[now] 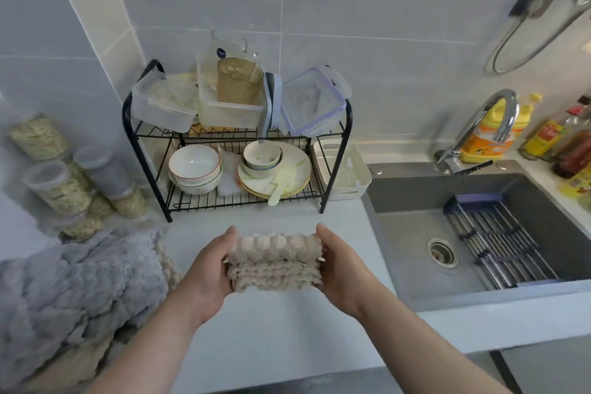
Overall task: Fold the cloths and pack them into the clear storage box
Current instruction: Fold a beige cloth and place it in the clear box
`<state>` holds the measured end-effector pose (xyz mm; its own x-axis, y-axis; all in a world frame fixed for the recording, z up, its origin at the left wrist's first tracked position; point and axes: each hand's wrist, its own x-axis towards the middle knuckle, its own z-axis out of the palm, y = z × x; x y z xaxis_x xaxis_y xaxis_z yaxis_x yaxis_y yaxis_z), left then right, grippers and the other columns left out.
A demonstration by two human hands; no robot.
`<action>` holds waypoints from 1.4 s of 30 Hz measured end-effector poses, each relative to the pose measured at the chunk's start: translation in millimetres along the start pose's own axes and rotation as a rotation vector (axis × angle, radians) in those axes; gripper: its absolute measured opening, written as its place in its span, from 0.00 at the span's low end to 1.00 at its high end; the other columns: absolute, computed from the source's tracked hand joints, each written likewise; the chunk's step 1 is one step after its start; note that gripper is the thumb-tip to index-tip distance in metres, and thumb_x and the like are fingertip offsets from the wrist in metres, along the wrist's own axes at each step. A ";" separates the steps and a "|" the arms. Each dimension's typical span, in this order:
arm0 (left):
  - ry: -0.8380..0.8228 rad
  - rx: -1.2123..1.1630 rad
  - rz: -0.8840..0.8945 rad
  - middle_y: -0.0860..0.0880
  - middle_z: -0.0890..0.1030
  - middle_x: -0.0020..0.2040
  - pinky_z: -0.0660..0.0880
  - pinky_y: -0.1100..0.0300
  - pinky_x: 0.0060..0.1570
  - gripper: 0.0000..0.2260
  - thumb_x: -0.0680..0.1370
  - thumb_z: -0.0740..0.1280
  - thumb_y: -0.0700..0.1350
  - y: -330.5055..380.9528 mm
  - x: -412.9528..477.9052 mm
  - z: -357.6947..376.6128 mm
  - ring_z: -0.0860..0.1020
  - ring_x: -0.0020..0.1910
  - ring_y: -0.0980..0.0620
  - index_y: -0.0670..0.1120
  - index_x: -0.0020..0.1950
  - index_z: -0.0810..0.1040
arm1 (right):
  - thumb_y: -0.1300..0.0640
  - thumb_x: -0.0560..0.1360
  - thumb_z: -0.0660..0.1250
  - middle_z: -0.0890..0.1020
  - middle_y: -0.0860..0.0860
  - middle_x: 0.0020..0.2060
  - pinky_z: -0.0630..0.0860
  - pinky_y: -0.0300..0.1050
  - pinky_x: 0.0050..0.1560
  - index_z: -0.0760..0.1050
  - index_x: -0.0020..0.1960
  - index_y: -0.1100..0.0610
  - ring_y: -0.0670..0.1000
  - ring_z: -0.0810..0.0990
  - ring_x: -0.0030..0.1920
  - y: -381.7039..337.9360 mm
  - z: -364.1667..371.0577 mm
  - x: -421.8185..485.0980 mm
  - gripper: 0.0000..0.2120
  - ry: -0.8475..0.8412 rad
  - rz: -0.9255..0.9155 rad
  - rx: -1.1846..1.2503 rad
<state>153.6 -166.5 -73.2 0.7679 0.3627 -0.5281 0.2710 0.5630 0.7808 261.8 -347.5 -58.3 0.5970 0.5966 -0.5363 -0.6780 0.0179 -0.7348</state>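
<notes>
Both hands, left hand [211, 269] and right hand [342, 269], clamp the folded beige cloth [275, 261]; keep layers squared while carrying toward, probably, the far clear box [230, 109].

A black two-tier wire rack [150, 125] stands on the white countertop [281, 329] against the tiled wall; its lower shelf carries stacked bowls [195, 169] and plates [275, 176]. Left of it, lidded jars [57, 189] of dried food cluster in the corner. To the right lies a grey sink [399, 253] with a chrome faucet [486, 125], a drain rack [499, 243] inside, and oil bottles [492, 134] behind.
</notes>
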 end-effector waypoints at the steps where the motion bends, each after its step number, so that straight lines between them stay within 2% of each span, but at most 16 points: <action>1: 0.002 0.078 0.037 0.43 0.79 0.42 0.70 0.57 0.34 0.12 0.68 0.74 0.50 3.2 1.2 0.5 0.78 0.37 0.47 0.46 0.46 0.77 | 0.54 0.74 0.68 0.77 0.54 0.39 0.72 0.49 0.44 0.75 0.41 0.56 0.54 0.77 0.38 1.4 3.4 1.8 0.06 0.024 -0.027 -0.100; 3: -0.016 0.195 0.115 0.47 0.78 0.43 0.71 0.57 0.35 0.16 0.62 0.74 0.43 6.9 6.0 -2.2 0.78 0.37 0.50 0.48 0.47 0.75 | 0.58 0.67 0.74 0.77 0.55 0.45 0.73 0.48 0.42 0.73 0.47 0.52 0.52 0.77 0.38 7.6 8.7 4.2 0.13 0.088 -0.101 -0.296; 5: -0.039 0.290 0.169 0.49 0.78 0.52 0.74 0.57 0.45 0.25 0.61 0.73 0.42 8.3 11.8 -7.9 0.79 0.47 0.49 0.51 0.57 0.74 | 0.61 0.65 0.74 0.79 0.54 0.54 0.79 0.46 0.47 0.73 0.59 0.49 0.52 0.82 0.44 9.4 11.3 2.4 0.25 0.168 -0.123 -0.364; 7: -0.058 0.314 0.181 0.49 0.80 0.55 0.76 0.57 0.52 0.29 0.62 0.76 0.39 10.9 17.3 -10.7 0.80 0.54 0.48 0.51 0.61 0.75 | 0.61 0.67 0.73 0.83 0.54 0.53 0.79 0.45 0.50 0.76 0.59 0.54 0.51 0.83 0.46 5.9 11.1 -4.1 0.21 0.227 -0.150 -0.421; 10: -0.157 0.294 0.228 0.48 0.84 0.51 0.78 0.57 0.47 0.20 0.69 0.73 0.30 17.1 18.8 2.2 0.82 0.53 0.47 0.49 0.56 0.78 | 0.64 0.69 0.71 0.84 0.60 0.48 0.79 0.50 0.52 0.79 0.51 0.58 0.57 0.83 0.46 0.0 0.2 -20.6 0.11 0.277 -0.238 -0.385; 12: -0.252 0.297 0.249 0.47 0.82 0.53 0.80 0.52 0.45 0.19 0.72 0.71 0.30 23.1 18.4 22.3 0.82 0.51 0.47 0.50 0.57 0.78 | 0.68 0.72 0.69 0.84 0.60 0.49 0.81 0.53 0.54 0.77 0.53 0.59 0.60 0.84 0.50 -8.0 -10.4 -36.5 0.12 0.287 -0.303 -0.253; 14: -0.347 0.301 0.266 0.46 0.81 0.55 0.80 0.52 0.45 0.22 0.70 0.74 0.33 28.5 16.6 49.0 0.82 0.50 0.48 0.50 0.59 0.77 | 0.71 0.73 0.67 0.84 0.58 0.48 0.81 0.52 0.50 0.76 0.55 0.59 0.59 0.84 0.50 -18.1 -24.9 -56.1 0.13 0.306 -0.369 -0.176; 17: -0.440 0.320 0.311 0.47 0.82 0.55 0.79 0.57 0.44 0.23 0.65 0.74 0.39 30.4 8.8 100.3 0.82 0.52 0.49 0.52 0.58 0.78 | 0.70 0.75 0.66 0.84 0.58 0.51 0.81 0.50 0.50 0.75 0.59 0.57 0.59 0.84 0.50 -32.5 -55.0 -90.5 0.15 0.360 -0.470 -0.129; 20: -0.558 0.360 0.346 0.48 0.83 0.54 0.79 0.60 0.45 0.24 0.65 0.73 0.38 19.8 -3.1 159.3 0.82 0.54 0.49 0.51 0.60 0.77 | 0.70 0.75 0.66 0.83 0.59 0.53 0.81 0.55 0.53 0.75 0.60 0.55 0.60 0.83 0.52 -44.3 -95.4 -132.0 0.18 0.418 -0.546 -0.115; 24: -0.732 0.447 0.361 0.50 0.82 0.58 0.79 0.59 0.50 0.29 0.63 0.75 0.39 -12.0 -26.4 247.6 0.80 0.58 0.50 0.50 0.63 0.75 | 0.69 0.73 0.69 0.82 0.57 0.54 0.81 0.54 0.51 0.74 0.61 0.49 0.58 0.84 0.53 -55.9 -162.9 -201.8 0.22 0.521 -0.634 -0.094; 27: -0.808 0.478 0.359 0.49 0.82 0.59 0.79 0.57 0.54 0.33 0.60 0.77 0.43 -52.8 -52.2 316.4 0.80 0.59 0.51 0.47 0.65 0.75 | 0.70 0.73 0.67 0.81 0.59 0.55 0.82 0.55 0.51 0.75 0.61 0.50 0.59 0.84 0.52 -51.7 -219.5 -258.7 0.21 0.631 -0.700 -0.037; 29: -0.844 0.465 0.353 0.48 0.83 0.57 0.79 0.60 0.53 0.31 0.60 0.77 0.42 -86.4 -71.5 362.6 0.81 0.57 0.51 0.46 0.63 0.76 | 0.69 0.73 0.67 0.81 0.59 0.56 0.81 0.58 0.53 0.74 0.62 0.51 0.59 0.83 0.53 -43.9 -256.8 -295.9 0.22 0.704 -0.739 0.001; 32: -0.948 0.461 0.318 0.48 0.84 0.54 0.79 0.60 0.51 0.24 0.67 0.74 0.31 -136.6 -101.1 432.1 0.82 0.55 0.49 0.47 0.60 0.77 | 0.70 0.74 0.67 0.82 0.58 0.55 0.81 0.58 0.54 0.73 0.63 0.51 0.59 0.84 0.53 -30.5 -309.0 -353.1 0.22 0.849 -0.778 0.083; 37: -1.123 0.467 0.225 0.45 0.84 0.55 0.78 0.51 0.57 0.28 0.62 0.75 0.37 -207.5 -150.1 540.2 0.81 0.56 0.46 0.44 0.62 0.77 | 0.71 0.74 0.66 0.83 0.57 0.53 0.81 0.56 0.53 0.74 0.61 0.51 0.58 0.84 0.52 -13.8 -379.0 -445.9 0.21 1.052 -0.842 0.193; 42: -1.282 0.496 0.155 0.45 0.84 0.55 0.79 0.58 0.51 0.26 0.64 0.73 0.37 -273.0 -179.3 632.9 0.81 0.56 0.46 0.44 0.62 0.77 | 0.72 0.75 0.65 0.85 0.55 0.51 0.82 0.50 0.50 0.74 0.60 0.54 0.57 0.84 0.52 -4.6 -442.2 -505.7 0.19 1.226 -0.904 0.314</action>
<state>309.3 -855.2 19.7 0.7278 -0.6848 0.0362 0.1030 0.1614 0.9815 152.6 -1004.0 32.7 0.7088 -0.6993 -0.0932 0.1219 0.2515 -0.9601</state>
